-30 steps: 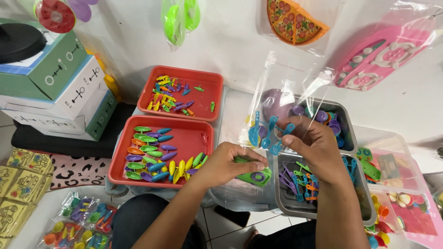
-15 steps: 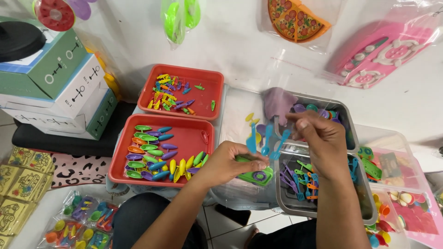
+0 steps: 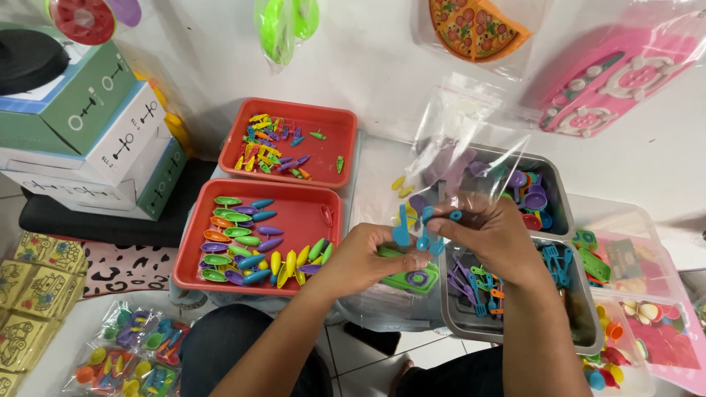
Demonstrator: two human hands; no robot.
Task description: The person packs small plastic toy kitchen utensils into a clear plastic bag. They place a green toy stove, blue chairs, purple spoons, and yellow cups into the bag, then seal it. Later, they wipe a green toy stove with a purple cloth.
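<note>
Head view. The left hand (image 3: 365,254) pinches the mouth of a clear bag (image 3: 471,147) and presses a green toy (image 3: 409,276) beneath it. The right hand (image 3: 491,231) is closed on blue utensils (image 3: 423,228), held at the bag's opening above the grey bin (image 3: 515,331). Judgement: the bag mouth is best held wide and steady, with the utensils fed handles first so none snag. Red trays (image 3: 301,220) lie left.

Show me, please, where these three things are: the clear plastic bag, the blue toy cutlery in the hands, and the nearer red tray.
Clear plastic bag (image 3: 471,125), head view, upper flat part.
Blue toy cutlery (image 3: 423,239), head view, a middle piece.
Nearer red tray (image 3: 301,213), head view, bare bottom.
</note>
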